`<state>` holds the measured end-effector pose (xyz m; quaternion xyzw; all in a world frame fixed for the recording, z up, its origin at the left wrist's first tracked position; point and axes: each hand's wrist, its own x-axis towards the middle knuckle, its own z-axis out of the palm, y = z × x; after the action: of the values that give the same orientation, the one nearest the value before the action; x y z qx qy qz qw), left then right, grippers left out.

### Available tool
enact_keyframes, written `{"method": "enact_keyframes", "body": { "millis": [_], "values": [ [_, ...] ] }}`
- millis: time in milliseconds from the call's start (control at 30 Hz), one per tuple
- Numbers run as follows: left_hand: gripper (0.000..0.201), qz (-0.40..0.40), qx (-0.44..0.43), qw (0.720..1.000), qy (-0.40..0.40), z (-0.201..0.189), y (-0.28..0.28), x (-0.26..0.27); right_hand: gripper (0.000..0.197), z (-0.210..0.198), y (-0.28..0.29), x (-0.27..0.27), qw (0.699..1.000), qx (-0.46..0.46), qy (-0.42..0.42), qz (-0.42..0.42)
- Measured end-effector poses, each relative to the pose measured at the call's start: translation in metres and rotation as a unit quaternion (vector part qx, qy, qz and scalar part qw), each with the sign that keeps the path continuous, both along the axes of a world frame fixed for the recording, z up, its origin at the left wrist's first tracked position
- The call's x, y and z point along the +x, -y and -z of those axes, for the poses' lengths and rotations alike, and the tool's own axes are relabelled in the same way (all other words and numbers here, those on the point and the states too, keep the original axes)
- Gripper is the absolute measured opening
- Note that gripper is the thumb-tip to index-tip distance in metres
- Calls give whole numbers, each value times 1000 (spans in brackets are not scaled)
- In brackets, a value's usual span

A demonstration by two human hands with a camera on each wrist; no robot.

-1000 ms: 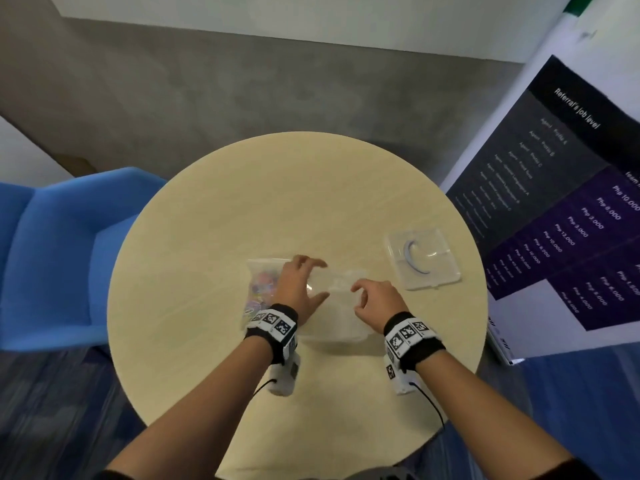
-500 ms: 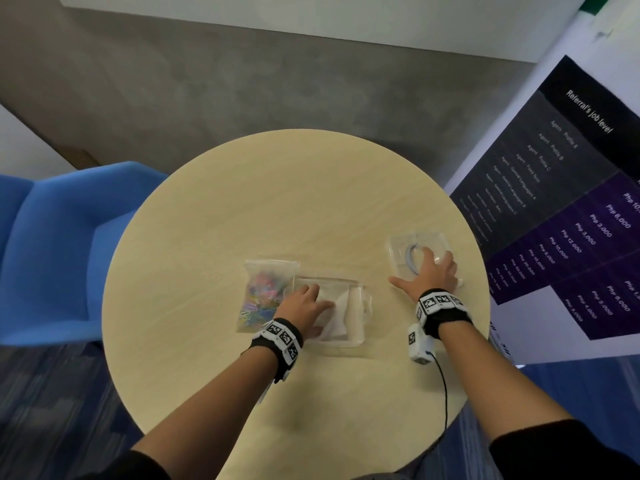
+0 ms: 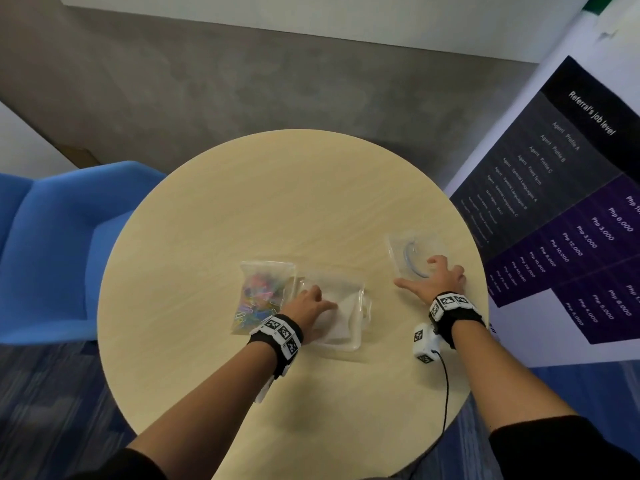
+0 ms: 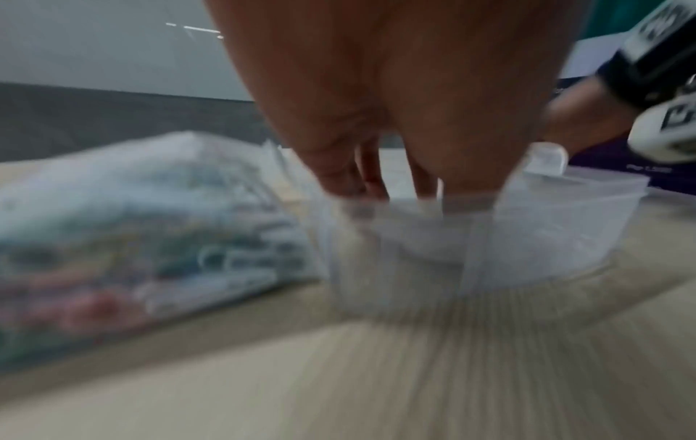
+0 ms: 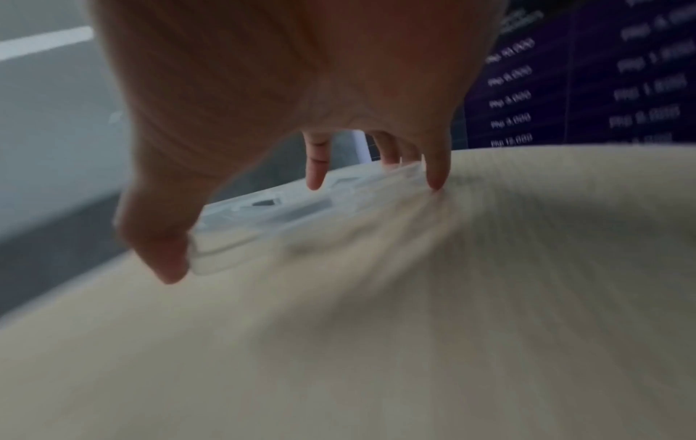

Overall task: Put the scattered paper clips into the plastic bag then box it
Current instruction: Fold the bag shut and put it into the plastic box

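Note:
A clear plastic bag [image 3: 261,296] filled with coloured paper clips lies on the round table [image 3: 277,202], just left of an open clear box [image 3: 349,306]. My left hand [image 3: 313,296] grips the box's left wall, fingers reaching inside it. The left wrist view, blurred, shows those fingers [image 4: 425,178] dipping behind the near wall of the box [image 4: 546,238], with the bag [image 4: 132,238] beside it. The box's clear lid [image 3: 414,252] lies at the table's right side. My right hand [image 3: 429,275] is spread over it, thumb and fingertips [image 5: 437,175] clamped on the edges of the lid [image 5: 271,214].
A blue chair [image 3: 52,244] stands left of the table. A dark printed banner [image 3: 571,220] leans close to the table's right edge, just beyond the lid. A black cable [image 3: 445,393] hangs from my right wrist. Bare tabletop lies beyond and in front of the box.
My right hand left the box and went right to the lid, where it now grips the edges. The bag now lies uncovered left of the box; my left hand stays on the box.

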<state>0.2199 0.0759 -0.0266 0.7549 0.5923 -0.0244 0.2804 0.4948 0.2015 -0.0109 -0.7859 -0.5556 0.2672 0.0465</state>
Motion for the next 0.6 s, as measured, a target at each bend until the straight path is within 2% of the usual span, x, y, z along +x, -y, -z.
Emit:
{"method": "enact_keyframes", "body": {
  "millis": [67,167,267,333,400,500,600],
  "values": [
    [41,-46,16,998,44,2,-1,1,91,-13,1,-4,996,37,-80,-11],
    [19,-53,57,996,34,0,-2,6,85,-32,14,-21,975,91,-156,-133],
    [24,-50,115,992,-1,-5,1,7,88,-43,35,-37,949,86,-133,-272],
    [22,-98,161,982,33,-10,1,-2,89,-44,48,-45,934,56,-111,-334],
    [19,-225,177,955,82,-16,1,-18,90,-41,59,-52,919,42,-95,-380],
    [16,-400,150,896,117,-23,7,-40,92,-36,68,-66,899,39,-77,-429],
    [18,-466,111,856,197,-25,15,-47,97,-31,68,-79,871,55,-33,-487]
  ]
}}
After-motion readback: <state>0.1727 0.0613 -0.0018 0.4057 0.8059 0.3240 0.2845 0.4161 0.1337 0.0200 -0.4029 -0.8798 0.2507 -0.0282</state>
